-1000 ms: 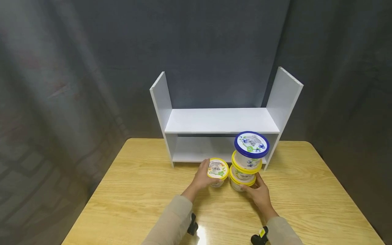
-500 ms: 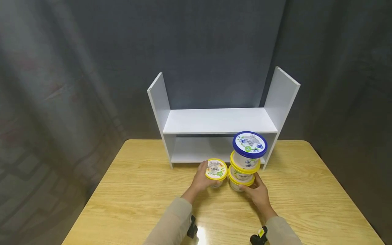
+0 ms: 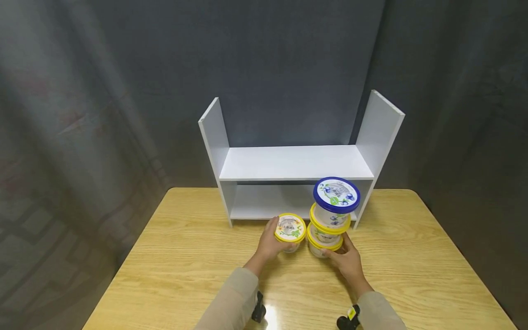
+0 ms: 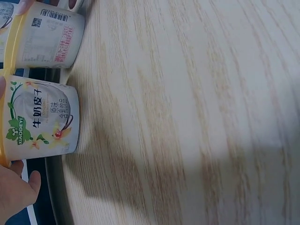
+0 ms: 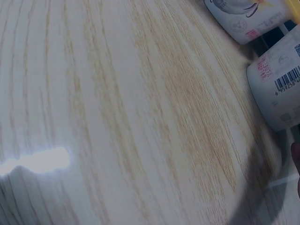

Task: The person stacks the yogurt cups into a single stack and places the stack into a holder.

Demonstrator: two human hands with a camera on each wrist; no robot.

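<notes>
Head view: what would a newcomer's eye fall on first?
Probably the blue-lidded tub, topping two stacked yellow-lidded tubs that the right hand holds near the bottom. Just left of these, the left hand grips a single yellow-lidded tub. Behind them, on the wooden table, stands a white shelf.

Wood grain is shown by the tabletop (image 3: 173,256), glossy where glare is caught — the tubs (image 4: 44,119) and lids (image 3: 336,192) seem moulded in smooth plastic, the shelf (image 3: 288,162) is finished smooth, the curtain (image 3: 288,68) and sleeves (image 3: 231,298) are made of matt cloth
</notes>
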